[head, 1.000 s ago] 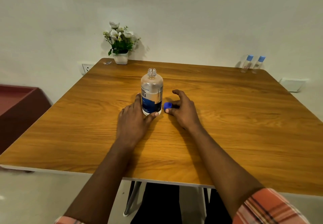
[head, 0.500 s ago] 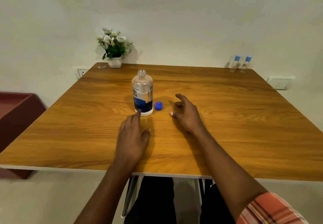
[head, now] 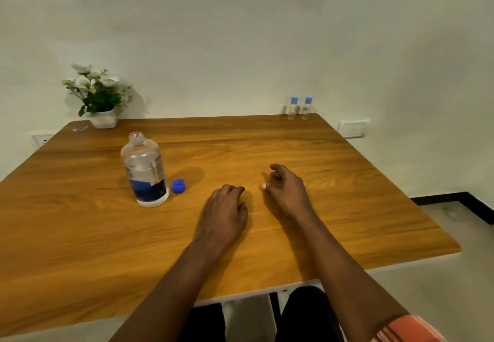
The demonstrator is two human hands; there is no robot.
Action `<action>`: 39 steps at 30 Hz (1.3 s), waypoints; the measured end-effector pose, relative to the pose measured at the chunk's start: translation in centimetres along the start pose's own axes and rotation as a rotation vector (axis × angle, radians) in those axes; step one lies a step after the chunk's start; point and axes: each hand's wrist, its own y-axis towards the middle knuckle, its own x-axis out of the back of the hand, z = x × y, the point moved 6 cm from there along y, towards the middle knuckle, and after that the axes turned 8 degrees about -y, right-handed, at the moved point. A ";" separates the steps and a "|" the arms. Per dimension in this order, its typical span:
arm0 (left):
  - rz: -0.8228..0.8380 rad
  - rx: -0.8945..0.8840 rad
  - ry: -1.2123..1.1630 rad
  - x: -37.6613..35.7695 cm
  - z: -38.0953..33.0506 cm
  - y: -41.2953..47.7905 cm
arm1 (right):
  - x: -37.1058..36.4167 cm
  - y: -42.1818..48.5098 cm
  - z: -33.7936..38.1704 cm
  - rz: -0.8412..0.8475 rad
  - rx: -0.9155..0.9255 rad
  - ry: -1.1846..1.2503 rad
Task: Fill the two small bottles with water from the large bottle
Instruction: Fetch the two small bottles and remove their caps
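Two hands (head: 223, 210) (head: 287, 192) empty, grip loose; large bottle (head: 145, 172) upright, uncapped, mouth up.

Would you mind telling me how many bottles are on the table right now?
3. The large bottle stands uncapped at the left, its blue cap beside it. Two small bottles, capped, stand side by side at the far right edge. None seems hidden.

— What's the room like?
— Plain pale walls (head: 240, 34), evenly lit. A wooden table (head: 80, 234) with a white edge is pushed against the far wall.
— Anything on it?
— 1 white pot of white flowers (head: 97, 96) at the back left corner. 2 wall sockets (head: 352, 128), 1 at each side. Grey floor (head: 441, 288), dark skirting (head: 454, 198) at right.
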 end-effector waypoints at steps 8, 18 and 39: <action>0.013 0.052 0.044 -4.2 -1.6 8.6 | 3.7 6.1 -4.5 -0.120 -0.070 -0.080; 0.006 0.036 0.132 -8.7 -1.3 18.9 | 2.9 16.6 -7.3 -0.134 -0.119 -0.122; 0.004 0.025 0.237 -14.2 0.1 35.2 | 0.7 33.7 -9.5 -0.393 -0.202 -0.127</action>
